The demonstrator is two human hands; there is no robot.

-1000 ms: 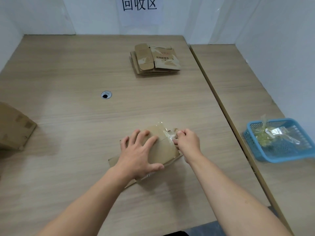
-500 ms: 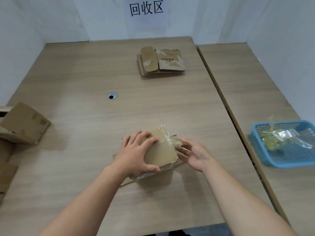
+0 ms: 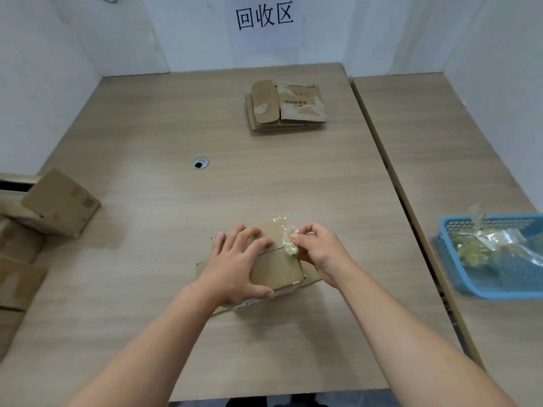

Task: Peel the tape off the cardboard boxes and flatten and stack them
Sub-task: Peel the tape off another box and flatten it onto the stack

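Brown matte cardboard box (image 3: 280, 267), glossy crumpled tape (image 3: 288, 245)

Brown cardboard box (image 3: 276, 259) with clear yellowish tape (image 3: 286, 236), pale wood-grain table (image 3: 147, 142), bright blue mesh basket (image 3: 499, 277) full of shiny clear scraps, white walls (image 3: 44, 69), white sign (image 3: 264, 22) with black characters.

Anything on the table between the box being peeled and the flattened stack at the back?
Nothing visible. Bare table lies between the box and the flattened stack; the cable hole sits off to the left of that path.
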